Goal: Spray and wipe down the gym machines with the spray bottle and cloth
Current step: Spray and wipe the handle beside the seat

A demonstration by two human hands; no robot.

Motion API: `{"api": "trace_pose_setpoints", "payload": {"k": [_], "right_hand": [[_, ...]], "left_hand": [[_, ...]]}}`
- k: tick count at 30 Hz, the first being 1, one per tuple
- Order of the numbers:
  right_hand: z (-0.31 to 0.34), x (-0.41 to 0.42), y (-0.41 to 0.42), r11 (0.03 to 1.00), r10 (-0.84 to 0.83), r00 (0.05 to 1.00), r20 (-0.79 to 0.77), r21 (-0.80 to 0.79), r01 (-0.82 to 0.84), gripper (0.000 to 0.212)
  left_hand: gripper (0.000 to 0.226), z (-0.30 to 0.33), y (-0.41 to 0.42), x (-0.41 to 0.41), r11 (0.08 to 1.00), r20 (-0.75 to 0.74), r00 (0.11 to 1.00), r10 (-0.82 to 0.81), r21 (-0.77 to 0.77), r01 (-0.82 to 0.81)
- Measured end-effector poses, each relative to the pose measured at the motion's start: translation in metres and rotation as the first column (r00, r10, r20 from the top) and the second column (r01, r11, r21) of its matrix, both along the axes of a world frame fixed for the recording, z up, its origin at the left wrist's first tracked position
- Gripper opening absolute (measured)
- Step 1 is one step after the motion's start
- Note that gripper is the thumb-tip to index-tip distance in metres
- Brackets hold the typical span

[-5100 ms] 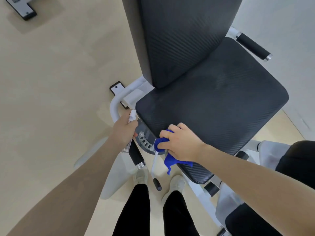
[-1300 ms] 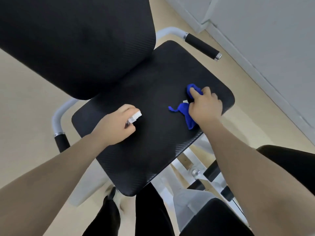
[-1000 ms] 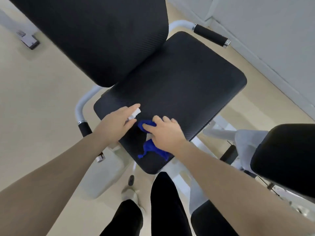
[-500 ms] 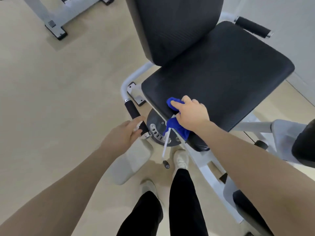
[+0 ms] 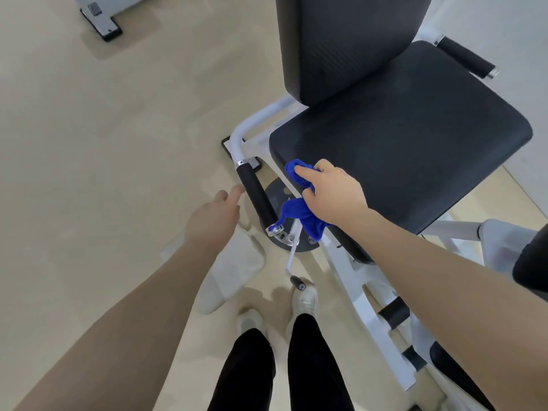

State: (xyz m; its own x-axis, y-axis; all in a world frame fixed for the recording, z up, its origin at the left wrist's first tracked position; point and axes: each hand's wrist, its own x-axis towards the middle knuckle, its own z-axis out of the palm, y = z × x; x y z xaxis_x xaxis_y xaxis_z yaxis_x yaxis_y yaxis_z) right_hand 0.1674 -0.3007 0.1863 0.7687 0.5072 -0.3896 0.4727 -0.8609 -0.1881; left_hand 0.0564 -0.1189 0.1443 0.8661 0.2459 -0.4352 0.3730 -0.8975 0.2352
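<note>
The gym machine has a black seat pad (image 5: 400, 149) and an upright black backrest (image 5: 350, 40) on a white frame. My right hand (image 5: 332, 194) is shut on the blue cloth (image 5: 299, 216) and presses it on the seat's front left corner, with part of the cloth hanging off the edge. My left hand (image 5: 213, 218) hovers just left of the black left handle grip (image 5: 258, 197), back towards me. It hides most of the spray bottle (image 5: 245, 225); only a faint clear part shows under the fingers.
A round adjustment dial (image 5: 299, 246) and a white lever with a black knob (image 5: 296, 282) sit under the seat corner. My legs and shoes (image 5: 305, 298) stand close to the frame. The right handle (image 5: 465, 57), another black pad (image 5: 530, 262) and another machine's foot (image 5: 100, 22) are nearby.
My left hand has risen from the end of the left handle grip to beside its middle. My right hand with the cloth stays at the seat's front left corner.
</note>
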Motion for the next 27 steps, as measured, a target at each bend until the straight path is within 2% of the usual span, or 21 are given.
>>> {"api": "trace_pose_setpoints", "payload": {"k": [9, 13, 17, 19, 24, 27], "right_hand": [[0.003, 0.013, -0.002, 0.998, -0.036, 0.998, 0.046, -0.055, 0.038, 0.043], [0.003, 0.013, 0.002, 0.998, -0.021, 0.999, 0.023, -0.059, 0.023, 0.044], [-0.001, 0.011, 0.005, 0.998, -0.007, 1.0, -0.017, -0.066, 0.006, 0.044], [-0.003, 0.009, 0.007, 0.998, 0.002, 1.0, -0.024, -0.064, -0.004, 0.043], [-0.013, -0.004, 0.015, 0.992, 0.079, 0.995, -0.053, -0.094, -0.083, 0.044], [-0.017, -0.009, 0.023, 0.984, 0.128, 0.992, -0.009, -0.122, -0.128, 0.049]], "left_hand": [[0.038, 0.003, 0.004, 0.032, 0.994, 0.003, 0.996, 0.085, -0.071, -0.085], [0.048, 0.003, 0.002, 0.019, 0.999, -0.04, 0.999, 0.015, -0.051, -0.017], [0.041, -0.001, -0.013, -0.013, 0.994, -0.142, 0.986, -0.089, -0.081, 0.078], [0.038, -0.006, -0.023, -0.014, 0.989, -0.131, 0.985, -0.113, -0.105, 0.1], [0.037, -0.014, -0.021, -0.012, 0.989, -0.072, 0.996, -0.051, -0.142, 0.04], [0.042, -0.01, -0.011, -0.012, 0.984, -0.044, 0.999, -0.004, -0.177, -0.004]]}}
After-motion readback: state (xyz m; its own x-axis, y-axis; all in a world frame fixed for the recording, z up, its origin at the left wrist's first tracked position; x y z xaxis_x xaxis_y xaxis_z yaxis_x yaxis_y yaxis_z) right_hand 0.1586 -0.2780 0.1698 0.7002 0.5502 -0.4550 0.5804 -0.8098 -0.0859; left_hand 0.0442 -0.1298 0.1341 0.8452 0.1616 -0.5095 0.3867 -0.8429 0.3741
